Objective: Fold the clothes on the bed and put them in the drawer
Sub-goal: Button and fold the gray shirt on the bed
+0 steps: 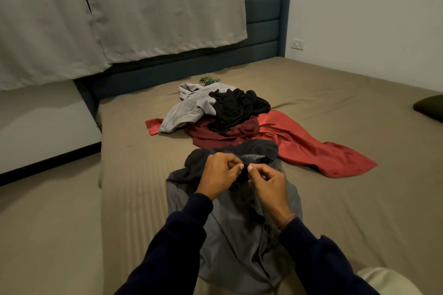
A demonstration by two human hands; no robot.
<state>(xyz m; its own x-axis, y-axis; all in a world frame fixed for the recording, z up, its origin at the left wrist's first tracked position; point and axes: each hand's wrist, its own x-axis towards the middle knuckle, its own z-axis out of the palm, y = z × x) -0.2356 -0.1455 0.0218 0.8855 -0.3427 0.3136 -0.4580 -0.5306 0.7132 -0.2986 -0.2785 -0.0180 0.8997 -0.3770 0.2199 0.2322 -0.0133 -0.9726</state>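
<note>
A grey button-up shirt (239, 230) lies front-up on the bed (134, 175) right before me, its dark collar toward the pile. My left hand (219, 176) and my right hand (268, 185) meet at the top of the placket just below the collar, each pinching the fabric between thumb and fingers. Beyond the shirt lies a heap of clothes: a red garment (309, 143), a dark red one (220, 133), a black one (237, 108) and a light grey one (187, 109).
A small green item (209, 80) lies behind the heap. The dark blue headboard (266, 29) and grey curtains (119, 12) stand at the far end. A dark pillow (430, 108) sits at the right edge. Floor runs along the bed's left side.
</note>
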